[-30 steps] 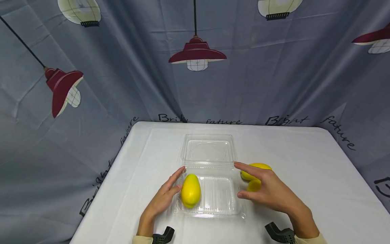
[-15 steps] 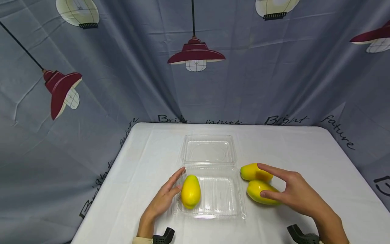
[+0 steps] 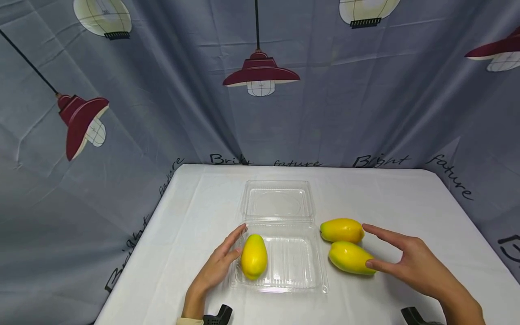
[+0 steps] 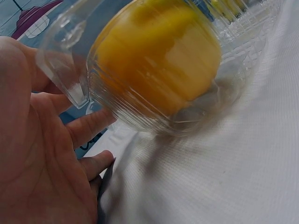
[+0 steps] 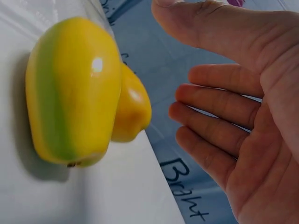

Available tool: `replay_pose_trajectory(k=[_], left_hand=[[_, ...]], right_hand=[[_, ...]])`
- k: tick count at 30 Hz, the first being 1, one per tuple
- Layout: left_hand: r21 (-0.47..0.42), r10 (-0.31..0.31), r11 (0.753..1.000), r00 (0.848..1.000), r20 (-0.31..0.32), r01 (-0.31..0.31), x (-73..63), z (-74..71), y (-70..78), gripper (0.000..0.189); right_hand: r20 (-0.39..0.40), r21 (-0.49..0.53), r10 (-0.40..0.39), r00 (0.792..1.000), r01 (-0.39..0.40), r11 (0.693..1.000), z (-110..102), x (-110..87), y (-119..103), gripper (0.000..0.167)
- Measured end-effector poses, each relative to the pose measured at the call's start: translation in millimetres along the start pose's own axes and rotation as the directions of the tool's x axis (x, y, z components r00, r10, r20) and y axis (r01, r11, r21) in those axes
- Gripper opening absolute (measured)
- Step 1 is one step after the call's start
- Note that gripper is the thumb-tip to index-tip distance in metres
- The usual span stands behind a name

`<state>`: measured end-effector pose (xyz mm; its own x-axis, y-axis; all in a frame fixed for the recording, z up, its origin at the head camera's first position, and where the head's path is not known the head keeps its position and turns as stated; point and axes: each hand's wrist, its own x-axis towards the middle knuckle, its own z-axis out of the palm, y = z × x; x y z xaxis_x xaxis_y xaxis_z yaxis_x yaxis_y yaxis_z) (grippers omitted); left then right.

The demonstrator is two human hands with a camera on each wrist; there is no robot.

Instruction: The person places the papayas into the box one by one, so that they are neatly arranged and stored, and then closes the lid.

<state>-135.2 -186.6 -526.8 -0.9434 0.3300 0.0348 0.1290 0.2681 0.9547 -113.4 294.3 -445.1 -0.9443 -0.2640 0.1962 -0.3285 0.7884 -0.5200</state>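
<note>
Both hands are loose and hold nothing: the right hand (image 3: 416,266) has its thumb and fingers spread by the right ends of the near fruit (image 3: 350,258) and the far fruit (image 3: 342,230), with a gap showing in the right wrist view, and the left hand (image 3: 217,266) lies along the left side of the clear box (image 3: 290,262), though it is hard to tell if it touches. The near fruit lies on the table (image 3: 426,212), right of the box. It lies mostly sideways on a small slant, its left end toward the box and a bit farther back. Just behind it, the far fruit lies almost straight sideways, its dark tip pointing left. A thin strip of white parts both from the box's right edge. Inside the box, the third fruit (image 3: 254,257) sits close to the left side, well apart from the right side. It points front to back, thin end toward the lid (image 3: 278,201), which lies folded back behind the box. White table runs wide on both sides and back to round corners, near a blue-gray curtain (image 3: 183,90).
</note>
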Motion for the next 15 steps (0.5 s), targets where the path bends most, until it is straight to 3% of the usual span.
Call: replay_pose_trajectory(k=[15], left_hand=[[-0.001,-0.003,1.0,1.0,-0.01,0.002,-0.7,1.2,0.8,0.062]], right_hand=[[0.088,0.016,0.102,0.991,-0.104,0.994,17.5,-9.7,21.0,0.079]])
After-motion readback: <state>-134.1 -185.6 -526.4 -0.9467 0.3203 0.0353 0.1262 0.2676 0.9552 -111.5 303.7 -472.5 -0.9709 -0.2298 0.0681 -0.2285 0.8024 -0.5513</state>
